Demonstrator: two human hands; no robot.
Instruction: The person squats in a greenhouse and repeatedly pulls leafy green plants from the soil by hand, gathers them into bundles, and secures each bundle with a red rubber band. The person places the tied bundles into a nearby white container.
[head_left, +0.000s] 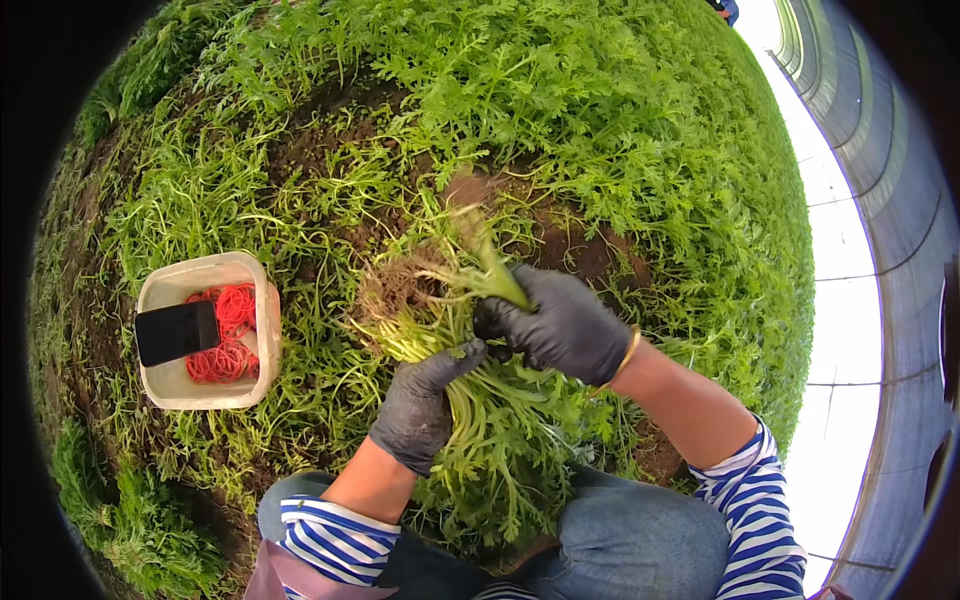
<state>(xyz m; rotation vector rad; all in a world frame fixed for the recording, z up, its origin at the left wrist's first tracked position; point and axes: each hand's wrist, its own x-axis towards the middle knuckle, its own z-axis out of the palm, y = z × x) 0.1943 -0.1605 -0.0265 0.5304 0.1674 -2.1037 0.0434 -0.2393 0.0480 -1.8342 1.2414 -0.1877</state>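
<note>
My left hand, in a black glove, grips a thick bundle of leafy greens by the stems. The bundle's soil-covered roots point up and away from me, and its feathery leaves hang down between my knees. Just above it, my gloved right hand is shut on a smaller bunch of stems, whose root end is blurred. The right fingers come close to the left thumb; whether they touch the bundle is hard to tell.
To the left stands a white plastic tub holding red rubber bands; a black smartphone rests across it. Gathered bunches lie at the lower left. Standing greens fill the far side and right, beside a greenhouse wall.
</note>
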